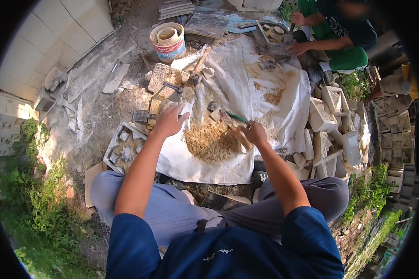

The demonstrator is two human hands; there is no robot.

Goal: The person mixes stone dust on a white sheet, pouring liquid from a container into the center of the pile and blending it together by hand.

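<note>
My left hand is closed round a small whitish piece, just left of a heap of tan, sandy material. Over the heap's right side, my right hand has its fingers curled at the end of a green-handled tool. That tool's far end lies by a small block and a dark lump. Right beneath the same hand, a pale wooden piece leans on the heap. Under all this lies a white woven sheet. My fingers partly hide what they grip.
A hammer lies among rough blocks beyond my left hand, near a bucket. By my left knee is a mould tray with a star shape. Pale hollow blocks pile up at right. Another person works at far right.
</note>
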